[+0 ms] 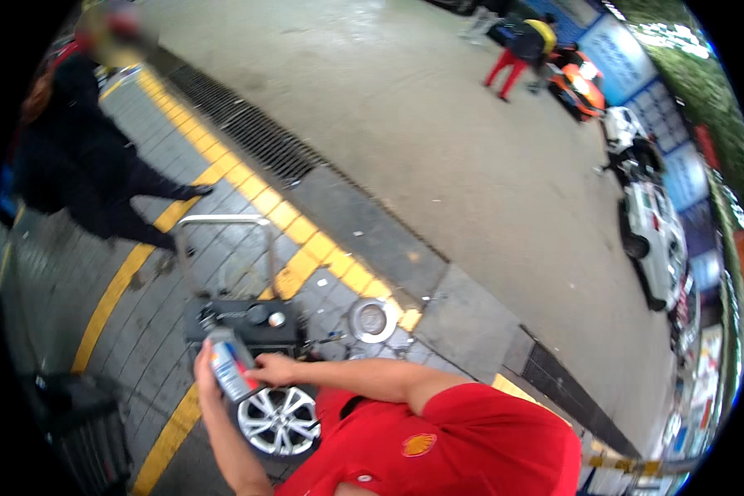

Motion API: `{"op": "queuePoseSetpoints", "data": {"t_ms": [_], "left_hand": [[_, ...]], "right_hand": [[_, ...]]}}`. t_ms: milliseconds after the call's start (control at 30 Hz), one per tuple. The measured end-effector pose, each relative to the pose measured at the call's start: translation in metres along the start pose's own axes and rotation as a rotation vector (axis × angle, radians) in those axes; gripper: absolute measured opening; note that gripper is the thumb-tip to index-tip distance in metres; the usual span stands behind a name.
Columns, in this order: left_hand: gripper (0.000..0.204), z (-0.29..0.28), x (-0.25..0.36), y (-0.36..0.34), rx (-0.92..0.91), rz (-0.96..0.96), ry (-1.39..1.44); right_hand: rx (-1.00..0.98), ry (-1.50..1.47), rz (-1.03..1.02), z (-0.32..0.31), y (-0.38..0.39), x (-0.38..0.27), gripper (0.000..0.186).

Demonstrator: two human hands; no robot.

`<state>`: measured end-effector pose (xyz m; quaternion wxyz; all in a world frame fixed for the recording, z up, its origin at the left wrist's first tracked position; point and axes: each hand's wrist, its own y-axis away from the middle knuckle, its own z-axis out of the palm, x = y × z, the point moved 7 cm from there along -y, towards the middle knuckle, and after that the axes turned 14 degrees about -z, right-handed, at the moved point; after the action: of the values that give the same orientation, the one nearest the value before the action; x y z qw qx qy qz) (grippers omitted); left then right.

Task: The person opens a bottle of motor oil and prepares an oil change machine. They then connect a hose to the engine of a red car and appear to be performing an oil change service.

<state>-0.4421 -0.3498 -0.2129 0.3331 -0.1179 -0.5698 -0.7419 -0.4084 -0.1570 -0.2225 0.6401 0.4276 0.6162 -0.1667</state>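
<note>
Red shirt (488,438) cloth lies closest; beyond it, a grey labelled bottle (230,372) is between the hands. The left hand (206,376) curls around its left side; fingers of the right hand (276,369) touch its right, pinching or not unclear.
</note>
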Motion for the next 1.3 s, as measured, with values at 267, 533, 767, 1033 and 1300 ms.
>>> {"op": "queuePoseSetpoints", "data": {"t_ms": [267,533,767,1033,1300], "left_hand": [[0.042,0.018,0.008,0.005,-0.031,-0.026,0.02],[0.061,-0.02,0.007,0.003,0.131,-0.042,-0.089],[0.067,-0.017,0.003,0.005,0.162,-0.048,-0.1],[0.056,-0.014,0.003,0.003,0.162,-0.056,-0.058],[0.054,-0.015,0.003,0.002,0.155,-0.062,-0.048]], "right_hand": [[0.13,0.243,-0.13,-0.004,-0.006,0.019,0.07],[-0.03,-0.237,0.094,0.015,0.0,-0.003,0.059],[-0.033,-0.22,0.093,0.008,0.002,-0.004,0.068],[-0.016,-0.234,0.088,0.004,0.002,-0.008,0.067],[-0.067,-0.224,0.134,0.005,0.004,-0.013,0.063]]}}
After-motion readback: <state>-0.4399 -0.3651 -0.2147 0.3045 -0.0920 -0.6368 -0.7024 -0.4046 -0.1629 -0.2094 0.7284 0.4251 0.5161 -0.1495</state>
